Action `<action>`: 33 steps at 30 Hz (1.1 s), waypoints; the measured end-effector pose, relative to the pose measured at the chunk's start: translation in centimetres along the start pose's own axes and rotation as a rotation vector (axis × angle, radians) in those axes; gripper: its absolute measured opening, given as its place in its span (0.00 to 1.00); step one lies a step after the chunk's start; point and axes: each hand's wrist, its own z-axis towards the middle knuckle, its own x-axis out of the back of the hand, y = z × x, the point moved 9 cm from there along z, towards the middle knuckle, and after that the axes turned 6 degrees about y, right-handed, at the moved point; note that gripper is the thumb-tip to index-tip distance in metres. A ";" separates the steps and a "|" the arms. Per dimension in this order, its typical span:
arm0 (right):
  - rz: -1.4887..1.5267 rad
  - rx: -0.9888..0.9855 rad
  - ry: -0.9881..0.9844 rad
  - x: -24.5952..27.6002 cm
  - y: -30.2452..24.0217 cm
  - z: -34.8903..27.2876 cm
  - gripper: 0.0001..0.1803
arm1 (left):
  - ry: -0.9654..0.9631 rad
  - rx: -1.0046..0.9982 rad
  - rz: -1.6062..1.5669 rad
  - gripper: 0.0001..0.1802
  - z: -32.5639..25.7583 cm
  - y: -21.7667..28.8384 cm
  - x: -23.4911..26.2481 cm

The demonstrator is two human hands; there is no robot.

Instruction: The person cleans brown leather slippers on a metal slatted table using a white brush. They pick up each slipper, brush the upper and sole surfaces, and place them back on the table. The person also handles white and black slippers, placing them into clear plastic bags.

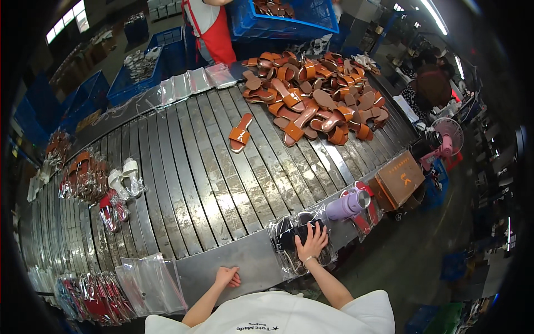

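My right hand [312,242] rests with its fingers spread on a pile of black sandals [287,236] in clear plastic bags at the belt's near edge. Part of the pile is hidden under that hand. To the left, my left hand [228,276] is at the bare metal edge strip [245,261], fingers curled in and nothing visible in them. A lilac tumbler [344,206] stands just right of the bagged sandals. Beyond it lie red sandals in clear wrap [361,224].
A slatted conveyor [206,167] carries a big heap of brown sandals [311,100] and a single brown sandal [240,133]. Wrapped white sandals [127,178] lie at left, empty plastic bags [150,285] near left. A brown box [399,179] stands right. Across the belt is a person in a red apron [217,39].
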 end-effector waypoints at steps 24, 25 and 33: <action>0.001 -0.003 0.043 -0.2 0.3 -0.4 0.34 | 0.027 -0.041 0.046 0.22 -0.6 0.7 0.2; 0.000 -0.002 0.042 -0.1 0.3 -0.4 0.33 | 0.021 -0.043 0.041 0.22 -0.6 0.6 0.1; -0.018 -0.008 0.038 -0.3 0.1 -0.3 0.34 | 0.027 -0.029 0.044 0.22 -0.5 0.3 0.2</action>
